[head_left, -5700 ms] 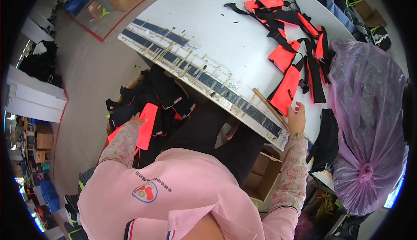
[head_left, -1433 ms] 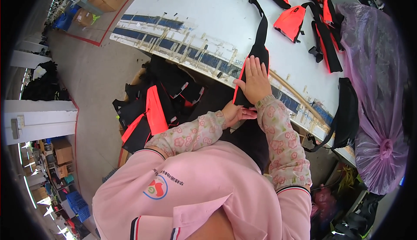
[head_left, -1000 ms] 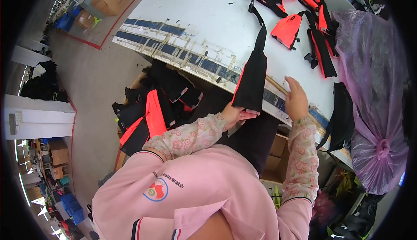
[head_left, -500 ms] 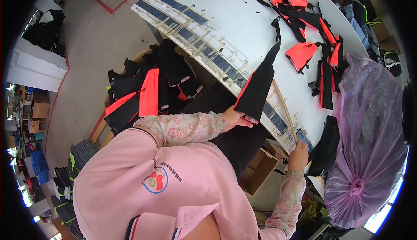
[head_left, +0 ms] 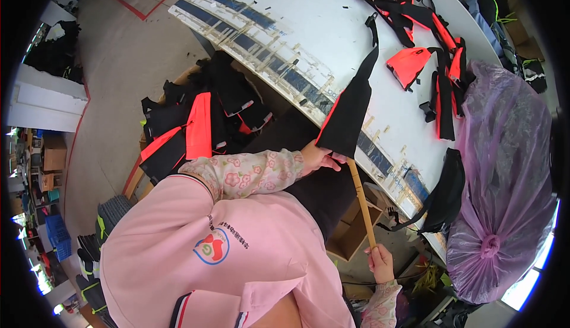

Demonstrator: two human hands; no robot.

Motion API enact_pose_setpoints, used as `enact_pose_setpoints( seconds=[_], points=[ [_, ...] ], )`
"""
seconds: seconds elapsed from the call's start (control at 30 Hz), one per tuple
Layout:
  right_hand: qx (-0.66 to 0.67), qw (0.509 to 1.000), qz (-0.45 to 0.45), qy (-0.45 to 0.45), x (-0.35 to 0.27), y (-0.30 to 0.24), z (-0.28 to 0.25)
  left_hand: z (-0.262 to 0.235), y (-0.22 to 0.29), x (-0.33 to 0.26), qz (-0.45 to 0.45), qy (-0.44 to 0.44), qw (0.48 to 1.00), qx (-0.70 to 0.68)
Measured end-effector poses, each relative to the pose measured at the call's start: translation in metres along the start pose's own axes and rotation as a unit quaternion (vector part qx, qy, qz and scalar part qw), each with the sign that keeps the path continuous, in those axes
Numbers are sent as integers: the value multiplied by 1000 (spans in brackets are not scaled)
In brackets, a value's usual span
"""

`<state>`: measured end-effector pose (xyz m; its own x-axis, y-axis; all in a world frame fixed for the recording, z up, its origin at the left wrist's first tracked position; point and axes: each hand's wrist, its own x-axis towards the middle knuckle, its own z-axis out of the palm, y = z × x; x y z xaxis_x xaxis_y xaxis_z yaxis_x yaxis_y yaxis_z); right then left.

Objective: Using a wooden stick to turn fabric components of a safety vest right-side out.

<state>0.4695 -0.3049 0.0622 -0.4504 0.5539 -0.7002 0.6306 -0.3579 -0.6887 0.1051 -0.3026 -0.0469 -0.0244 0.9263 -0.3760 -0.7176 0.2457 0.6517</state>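
Observation:
My left hand (head_left: 317,157) pinches the wide near end of a black fabric piece (head_left: 347,120) with a red-orange edge. The piece narrows into a black strap (head_left: 371,31) lying across the white table. In my right hand (head_left: 381,262), the fingers are closed around the near end of a thin wooden stick (head_left: 361,203). The stick's far end meets the fabric's wide end beside my left fingers; whether it sits inside the fabric I cannot tell.
Several black and red-orange fabric pieces (head_left: 409,13) lie on the white table (head_left: 285,7). More pieces (head_left: 199,126) are heaped left of it. A black pouch (head_left: 445,191) and purple plastic bag (head_left: 504,179) are at right. A cardboard box (head_left: 354,227) stands below the table edge.
My right hand has moved from the table edge down toward me, bringing the wooden stick off the table to the fabric's wide end. My left hand keeps its hold.

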Motion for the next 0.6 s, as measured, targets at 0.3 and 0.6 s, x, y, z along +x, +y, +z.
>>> enact_pose_setpoints(
  seconds=[0.3,0.6],
  points=[
    [58,997,53,-7,49,-35,64,-1,-22,11,-4,46,996,72],
    [305,946,18,-104,152,-76,106,0,-34,14,-15,85,987,135]
  ],
)
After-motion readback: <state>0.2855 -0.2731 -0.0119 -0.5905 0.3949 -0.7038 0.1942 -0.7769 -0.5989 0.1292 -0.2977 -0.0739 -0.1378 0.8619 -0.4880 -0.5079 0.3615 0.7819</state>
